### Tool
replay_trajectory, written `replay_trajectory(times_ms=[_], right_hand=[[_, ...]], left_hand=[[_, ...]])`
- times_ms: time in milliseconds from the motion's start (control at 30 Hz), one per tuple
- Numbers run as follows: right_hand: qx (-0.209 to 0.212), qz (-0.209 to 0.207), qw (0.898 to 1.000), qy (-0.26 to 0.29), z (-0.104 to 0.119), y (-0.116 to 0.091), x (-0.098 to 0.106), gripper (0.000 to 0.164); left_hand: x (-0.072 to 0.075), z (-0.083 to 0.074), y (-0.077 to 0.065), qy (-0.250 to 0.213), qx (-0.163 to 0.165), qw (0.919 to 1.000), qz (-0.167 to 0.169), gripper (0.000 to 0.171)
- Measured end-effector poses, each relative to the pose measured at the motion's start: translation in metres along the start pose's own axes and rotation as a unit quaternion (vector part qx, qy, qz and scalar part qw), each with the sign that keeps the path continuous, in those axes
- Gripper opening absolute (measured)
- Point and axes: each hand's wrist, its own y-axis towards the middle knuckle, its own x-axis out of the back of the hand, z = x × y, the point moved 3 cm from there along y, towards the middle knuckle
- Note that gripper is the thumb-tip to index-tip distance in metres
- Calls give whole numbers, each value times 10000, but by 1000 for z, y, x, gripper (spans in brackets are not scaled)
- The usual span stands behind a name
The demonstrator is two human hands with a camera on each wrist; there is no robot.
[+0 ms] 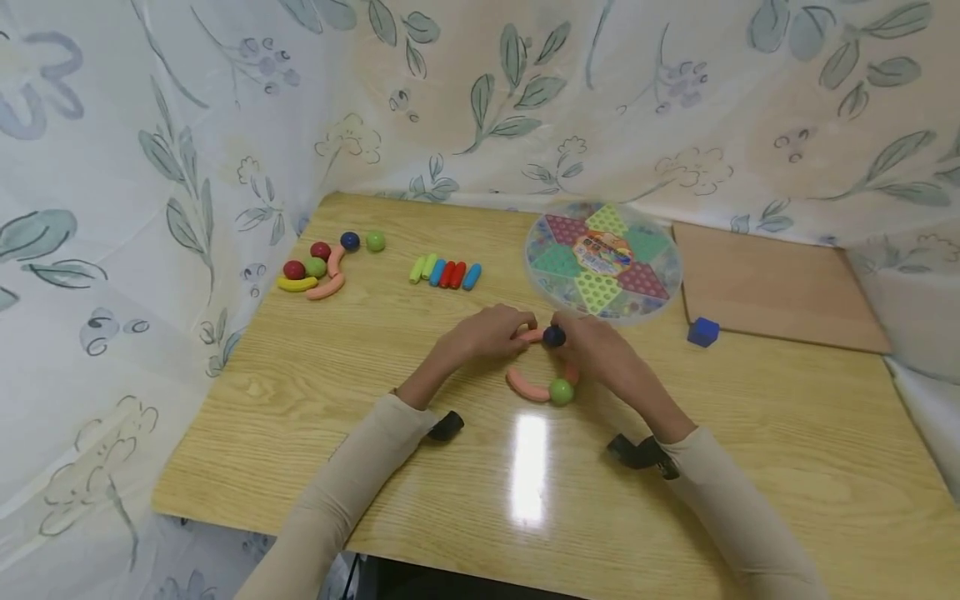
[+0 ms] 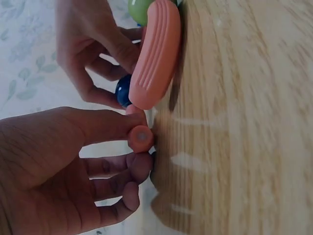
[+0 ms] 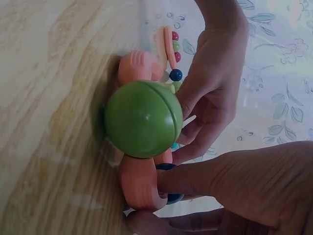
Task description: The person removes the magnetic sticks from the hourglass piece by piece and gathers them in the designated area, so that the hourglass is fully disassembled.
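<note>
On the table in front of me, curved pink pieces and two balls form a nearly round loop. My left hand [image 1: 486, 333] pinches a curved pink piece [image 1: 531, 336] between thumb and fingertips at its far side; its round end [image 2: 141, 138] faces the left wrist camera. With its fingers around the dark blue ball [image 1: 554, 336], my right hand [image 1: 596, 346] holds it against that piece. The right thumb also touches another curved pink piece [image 3: 141, 183], which joins the green ball [image 1: 561, 392]. A third curved pink piece [image 1: 527, 387] extends left from the green ball.
At the far left lie more balls, curved pink pieces and a yellow curved piece [image 1: 297, 284]. Several short coloured cylinders [image 1: 446, 273] form a row behind my left hand. A round star-patterned game board [image 1: 555, 260], a blue cube [image 1: 703, 332] and a brown board [image 1: 780, 287] lie beyond my right hand.
</note>
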Motion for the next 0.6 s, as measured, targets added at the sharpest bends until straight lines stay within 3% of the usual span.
replay_trajectory(times_ms=[167, 300, 433, 600], right_hand=[[125, 44, 9999, -11, 1, 1, -2, 8], [-117, 192, 9997, 35, 0, 1, 1, 9], [-227, 266, 9994, 77, -3, 0, 3, 11], [-142, 243, 9996, 36, -3, -1, 2, 13]], left_hand=[[2, -1, -4, 61, 122, 9998, -143, 21], [12, 3, -12, -12, 373, 9988, -314, 26], [33, 14, -26, -33, 663, 9961, -578, 26], [69, 40, -52, -343, 1144, 9837, -1344, 27]])
